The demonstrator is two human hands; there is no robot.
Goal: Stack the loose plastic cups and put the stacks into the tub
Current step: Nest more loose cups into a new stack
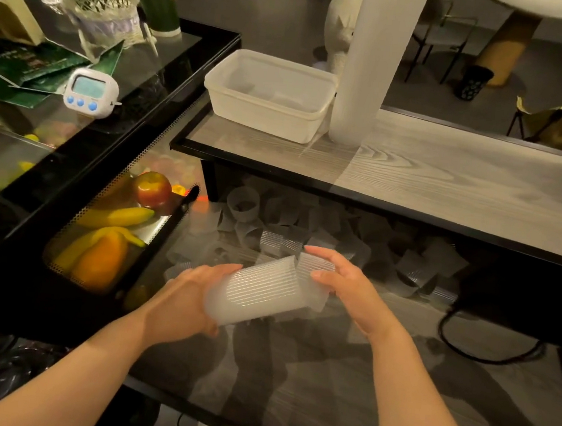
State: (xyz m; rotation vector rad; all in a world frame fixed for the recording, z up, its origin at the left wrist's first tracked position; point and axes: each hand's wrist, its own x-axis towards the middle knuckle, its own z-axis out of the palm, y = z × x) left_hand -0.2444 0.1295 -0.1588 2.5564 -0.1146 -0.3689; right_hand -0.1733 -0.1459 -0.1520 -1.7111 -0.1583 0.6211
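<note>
While the left hand (193,293) grips a short stack of cups (258,291) near its closed end, fingers curled around it, the right hand (341,284) holds one single cup (315,274) at the stack's open mouth, partly inserted. The stack lies almost level, its long axis running from lower left to upper right, so the right hand seems to need only a push along that line. One tub (267,94) stands on the raised tabletop (448,174), well apart and ahead of both hands, with one tall stack (370,60) just beside it. Many loose cups (288,227), too many to count, lie below.
</note>
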